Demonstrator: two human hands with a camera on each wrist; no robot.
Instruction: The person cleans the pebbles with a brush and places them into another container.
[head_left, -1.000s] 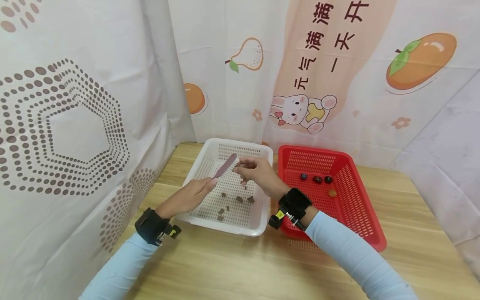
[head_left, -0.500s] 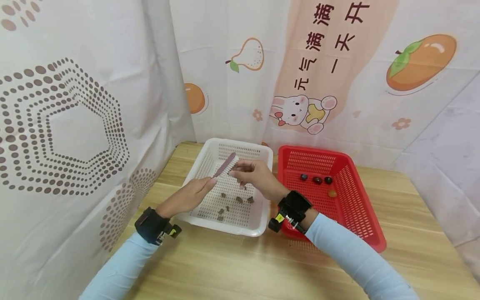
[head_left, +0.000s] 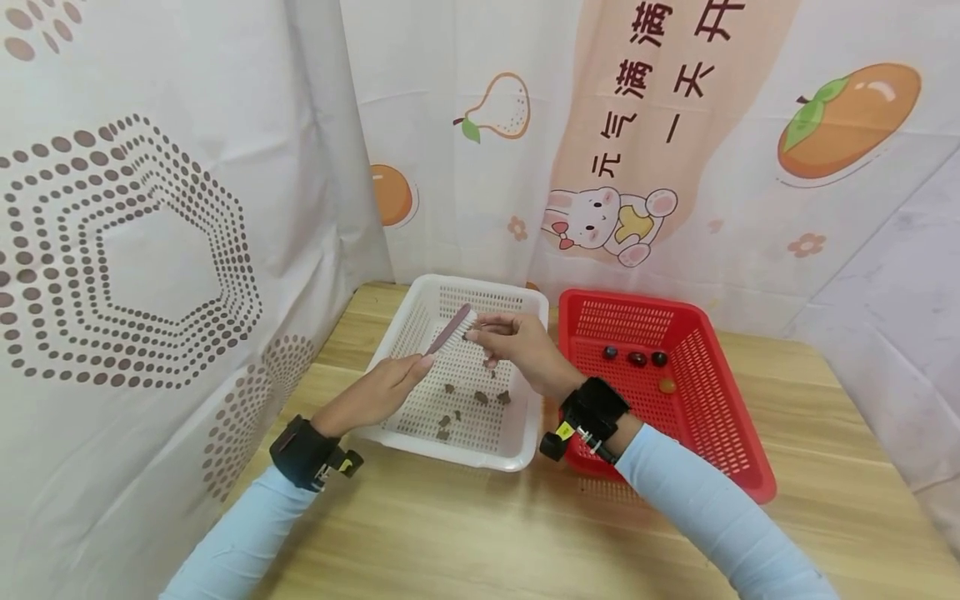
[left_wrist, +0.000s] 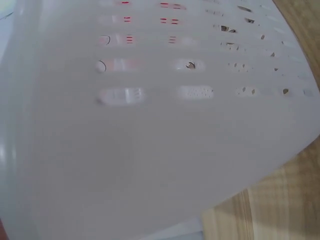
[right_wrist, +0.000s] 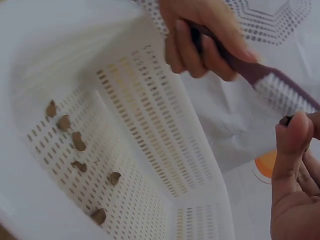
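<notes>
My left hand grips the handle of a purple brush with white bristles, its head slanting up over the white basket. Thumb and fingers of my right hand pinch a small dark stone-like piece right at the bristles. Most of that piece is hidden by the fingertips. Below both hands, several brown crumbs lie scattered on the basket floor. From the left wrist only the white basket's outer wall fills the view, with neither the hand nor the brush showing.
A red basket stands to the right of the white one; in it lie several smooth stones, among them a dark red one and an amber one. Both baskets rest on a wooden table before a printed curtain.
My right hand shifts its fingers and turns slightly around the small piece at the bristles. The left hand and brush stay nearly in place; the baskets have not moved.
</notes>
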